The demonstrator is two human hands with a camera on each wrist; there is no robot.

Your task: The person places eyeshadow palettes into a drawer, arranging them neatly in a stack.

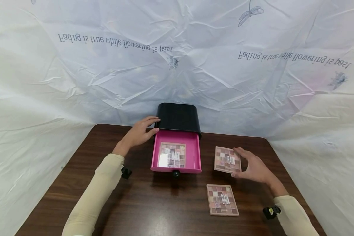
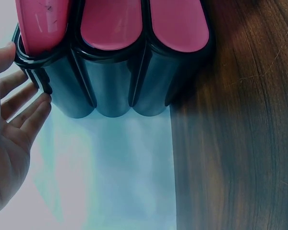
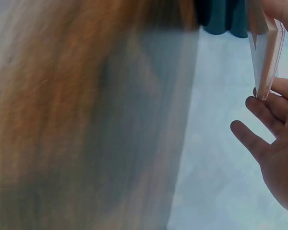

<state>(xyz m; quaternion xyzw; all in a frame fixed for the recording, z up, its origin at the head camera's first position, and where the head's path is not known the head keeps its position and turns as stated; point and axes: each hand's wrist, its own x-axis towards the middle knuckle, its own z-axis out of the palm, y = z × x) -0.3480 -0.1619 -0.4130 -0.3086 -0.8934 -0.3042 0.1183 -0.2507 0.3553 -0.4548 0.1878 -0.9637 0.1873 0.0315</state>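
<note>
My left hand (image 1: 139,132) touches the left side of a black drawer unit (image 1: 178,116), fingers nearly straight along the side and thumb at the front edge. Its pink top drawer (image 1: 193,149) is pulled out, and an eyeshadow palette (image 1: 171,155) lies flat inside. To the right of the drawer, my right hand (image 1: 253,167) holds a second palette (image 1: 225,159) by its right edge, between thumb and fingers. That palette is raised above the table in the right wrist view. A third palette (image 1: 222,200) lies on the table, nearer to me.
The dark wooden table (image 1: 159,203) has rounded far corners. Behind it and on both sides hangs a pale printed sheet (image 1: 129,78). In the left wrist view, the lower pink drawer fronts (image 2: 180,24) are closed. A round black knob (image 1: 176,174) juts from the top drawer.
</note>
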